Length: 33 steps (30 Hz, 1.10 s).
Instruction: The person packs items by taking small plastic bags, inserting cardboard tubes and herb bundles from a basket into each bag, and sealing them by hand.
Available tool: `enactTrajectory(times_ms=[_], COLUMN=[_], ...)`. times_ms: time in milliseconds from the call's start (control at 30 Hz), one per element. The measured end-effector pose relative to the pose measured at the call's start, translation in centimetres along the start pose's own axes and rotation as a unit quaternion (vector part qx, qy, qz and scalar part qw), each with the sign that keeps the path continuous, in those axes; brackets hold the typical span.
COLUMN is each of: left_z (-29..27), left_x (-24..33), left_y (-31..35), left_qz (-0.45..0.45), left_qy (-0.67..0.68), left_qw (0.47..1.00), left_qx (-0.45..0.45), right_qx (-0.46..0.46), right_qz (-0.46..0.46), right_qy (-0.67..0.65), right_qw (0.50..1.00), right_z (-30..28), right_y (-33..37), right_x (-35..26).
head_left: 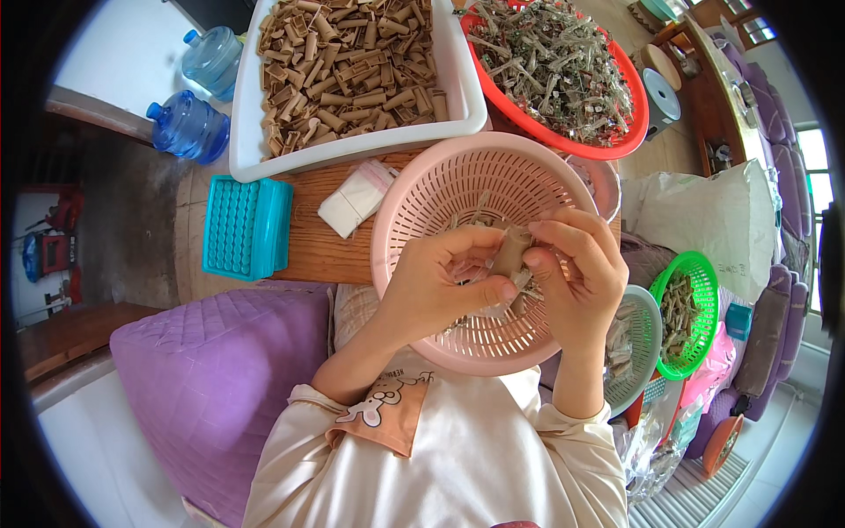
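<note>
Over a pink slotted basket (405, 207), both my hands meet at a small brown half-tube piece (510, 253). My left hand (431, 277) is closed around it, thumb along its lower end; something clear and crinkled shows inside that palm. With fingertips and thumb, my right hand (585, 273) pinches the piece's upper right side. Whether a smaller part sits under those fingers I cannot make out. Loose thin clear pieces (475, 211) lie in the basket, partly hidden by my hands. Similar brown pieces (352, 70) fill a white tray (361, 141) beyond.
A red basket (642, 106) heaped with clear and metallic parts stands far right. Left of the pink basket are small clear bags (356, 201) and a teal rack (246, 227). Green (711, 290) and grey (651, 330) baskets sit at right. Blue water jugs (189, 128) stand far left.
</note>
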<state>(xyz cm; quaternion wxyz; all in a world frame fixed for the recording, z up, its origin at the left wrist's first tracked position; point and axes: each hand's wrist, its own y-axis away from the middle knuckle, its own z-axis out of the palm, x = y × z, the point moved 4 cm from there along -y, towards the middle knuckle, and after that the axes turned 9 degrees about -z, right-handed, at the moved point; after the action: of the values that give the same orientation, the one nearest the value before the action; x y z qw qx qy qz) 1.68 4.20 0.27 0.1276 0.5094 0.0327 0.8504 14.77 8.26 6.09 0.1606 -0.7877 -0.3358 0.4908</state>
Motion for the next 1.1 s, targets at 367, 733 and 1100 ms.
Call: enactTrajectory(times_ms=[367,733,1100], left_z=[-0.8,-1.1,1.5], left_x=[0.5,0.8,3.7], left_y=[-0.8,-0.5,0.9], left_qz=[-0.004,0.157,0.417], left_qy=[0.004,-0.134,-0.541], left_qw=[1.0,0.97,0.72], left_qx=[0.002,0.132,0.124], right_qx=[-0.149,-0.003,-0.153], right_qz=[-0.036,0.249,0.123], right_qy=[-0.047,-0.217,-0.057], right_qw=[0.987,0.944,0.979], right_z=[1.6,1.6,1.8], right_y=[2.1,3.1,2.3], right_x=[1.3,2.6,0.4])
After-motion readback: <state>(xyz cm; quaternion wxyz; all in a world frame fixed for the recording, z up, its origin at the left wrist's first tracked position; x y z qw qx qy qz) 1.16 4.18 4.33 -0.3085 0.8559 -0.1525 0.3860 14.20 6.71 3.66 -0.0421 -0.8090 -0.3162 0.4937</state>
